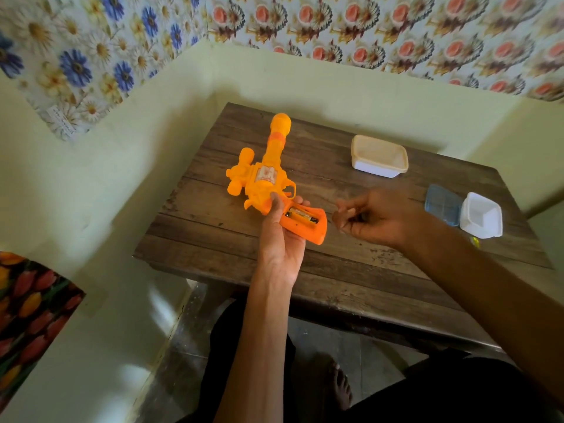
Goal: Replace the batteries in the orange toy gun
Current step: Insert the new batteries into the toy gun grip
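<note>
From the head view, the left hand (279,239) grips the orange toy gun (268,175) by its handle. The thumb lies up along the gun's body and the other fingers wrap under the handle. The gun is over the left half of the wooden table (351,270), with its barrel pointing towards the far edge and its handle towards the near edge. Whether any part of it touches the tabletop cannot be told.

The battery compartment (302,219) in the handle faces up with no cover on it, and a battery (300,215) lies inside.

The right hand (375,218) hovers just right of the handle, over the middle of the table and apart from the gun. Its fingers are curled inward, but motion blur hides whether they pinch anything, so its grip cannot be told.

Near the far edge, right of the barrel, sits a white plastic tub (378,155) closed with a cloudy lid. By the right edge an open white tub (480,215) stands tilted, with a translucent blue lid (442,204) lying flat just beside it on its left.

Floral wallpaper (396,32) covers the walls behind the far corner of the table.
</note>
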The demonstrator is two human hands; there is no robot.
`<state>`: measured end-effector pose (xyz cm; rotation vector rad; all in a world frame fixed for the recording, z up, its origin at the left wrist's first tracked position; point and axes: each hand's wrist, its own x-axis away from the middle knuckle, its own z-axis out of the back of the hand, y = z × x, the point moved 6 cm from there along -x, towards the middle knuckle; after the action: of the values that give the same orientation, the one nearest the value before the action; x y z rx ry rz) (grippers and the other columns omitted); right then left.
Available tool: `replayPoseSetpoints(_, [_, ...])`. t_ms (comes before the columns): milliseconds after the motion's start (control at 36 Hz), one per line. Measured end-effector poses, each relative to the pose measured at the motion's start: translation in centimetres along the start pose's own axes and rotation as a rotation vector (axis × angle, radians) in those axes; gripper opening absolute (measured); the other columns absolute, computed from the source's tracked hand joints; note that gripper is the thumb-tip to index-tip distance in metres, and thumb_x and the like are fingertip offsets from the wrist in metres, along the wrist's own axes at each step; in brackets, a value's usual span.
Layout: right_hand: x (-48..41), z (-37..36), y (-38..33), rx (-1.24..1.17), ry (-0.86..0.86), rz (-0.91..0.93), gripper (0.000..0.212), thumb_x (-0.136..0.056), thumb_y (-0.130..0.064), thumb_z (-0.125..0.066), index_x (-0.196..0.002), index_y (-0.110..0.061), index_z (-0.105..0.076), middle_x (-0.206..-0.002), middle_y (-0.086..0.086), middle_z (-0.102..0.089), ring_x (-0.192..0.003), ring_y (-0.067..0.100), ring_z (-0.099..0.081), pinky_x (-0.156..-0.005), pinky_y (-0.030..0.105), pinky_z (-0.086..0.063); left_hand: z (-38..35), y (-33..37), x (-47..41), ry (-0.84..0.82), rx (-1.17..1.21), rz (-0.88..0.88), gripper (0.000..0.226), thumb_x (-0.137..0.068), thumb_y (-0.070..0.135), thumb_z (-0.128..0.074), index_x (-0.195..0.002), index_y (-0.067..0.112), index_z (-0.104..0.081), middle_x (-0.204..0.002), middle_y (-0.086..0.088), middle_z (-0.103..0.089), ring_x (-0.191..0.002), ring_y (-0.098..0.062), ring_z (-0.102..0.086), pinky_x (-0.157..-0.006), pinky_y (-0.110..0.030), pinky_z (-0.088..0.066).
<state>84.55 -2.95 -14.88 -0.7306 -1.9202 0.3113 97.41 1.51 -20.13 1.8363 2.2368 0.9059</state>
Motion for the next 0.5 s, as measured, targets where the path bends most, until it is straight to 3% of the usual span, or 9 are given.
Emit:
replayPoseSetpoints(83, [1.0,-0.7,-0.4,0.311,-0.064,0.086,0.042,-0.095,0.012,-0.032,-0.133,0.003,-0.045,-0.105,0.022,-0.057,-0.074,0.015,-0.056,-0.052,0.016,-0.048,0.2,0.1,-0.1,-0.003,0.003,0.002,0.033,-0.1,0.036,-0.049,-0.122,0.014,-0.058,-0.088,-0.007,-0.065,-0.086,-0.02,-0.065,-0.088,-0.044,-0.052])
replayPoseSetpoints(167, [2.2,-2.2,-1.1,0.746,-0.153,0.329,0.04,-0.097,0.007,-0.039,-0.135,-0.005,-0.043,-0.113,0.019,-0.066,-0.078,0.018,-0.069,-0.06,0.021,-0.056,0.4,-0.1,-0.3,-0.001,0.0,0.009,0.045,-0.1,0.039,-0.049,-0.131,0.006,-0.053,-0.091,-0.007,-0.064,-0.096,-0.026,-0.063,-0.099,-0.051,-0.048])
replayPoseSetpoints(222, [3.2,-3.4,-1.4,1.1,-0.142,0.508,0.041,-0.099,-0.003,-0.045,-0.138,-0.013,-0.036,-0.11,0.012,-0.068,-0.07,0.021,-0.071,-0.058,0.025,-0.057,0.1,-0.2,-0.3,-0.041,0.002,0.018,0.042,-0.101,0.04,-0.047,-0.119,0.003,-0.056,-0.09,-0.008,-0.063,-0.103,-0.034,-0.061,-0.106,-0.059,-0.04])
replayPoseSetpoints(278, [3.7,-4.3,-1.6,1.407,-0.049,0.683,0.033,-0.101,-0.02,-0.046,-0.132,-0.018,-0.037,-0.101,0.005,-0.07,-0.054,0.019,-0.068,-0.046,0.025,-0.054,-0.2,-0.2,-0.2,-0.045,0.035,0.029,0.035,-0.101,0.038,-0.048,-0.112,0.006,-0.058,-0.086,-0.008,-0.062,-0.094,-0.03,-0.063,-0.1,-0.061,-0.046])
replayPoseSetpoints(361, [4.0,-5.5,-2.1,1.561,0.081,0.941,0.021,-0.102,-0.034,-0.04,-0.104,-0.016,-0.05,-0.075,0.004,-0.07,-0.051,0.018,-0.064,-0.035,0.019,-0.043,-0.3,-0.2,0.0,-0.037,0.066,0.036,0.039,-0.1,0.036,-0.049,-0.123,0.005,-0.055,-0.088,-0.01,-0.061,-0.091,-0.026,-0.06,-0.082,-0.059,-0.055])
replayPoseSetpoints(444, [3.7,-6.0,-2.1,1.612,0.128,1.119,0.04,-0.102,-0.039,-0.036,-0.076,-0.018,-0.058,-0.055,-0.004,-0.062,-0.051,0.007,-0.061,-0.045,0.022,-0.044,0.0,-0.1,-0.1,-0.011,0.047,0.028,0.048,-0.101,0.036,-0.049,-0.137,0.004,-0.049,-0.091,-0.009,-0.065,-0.097,-0.028,-0.061,-0.101,-0.061,-0.044])
replayPoseSetpoints(500, [3.3,-5.8,-2.2,1.59,0.153,1.139,0.046,-0.101,-0.044,-0.036,-0.064,-0.025,-0.055,-0.049,-0.011,-0.055,-0.042,0.001,-0.057,-0.051,0.023,-0.045,0.1,0.0,-0.1,0.012,0.052,0.025,0.046,-0.101,0.036,-0.048,-0.136,0.006,-0.05,-0.089,-0.008,-0.066,-0.092,-0.024,-0.063,-0.099,-0.052,-0.046])
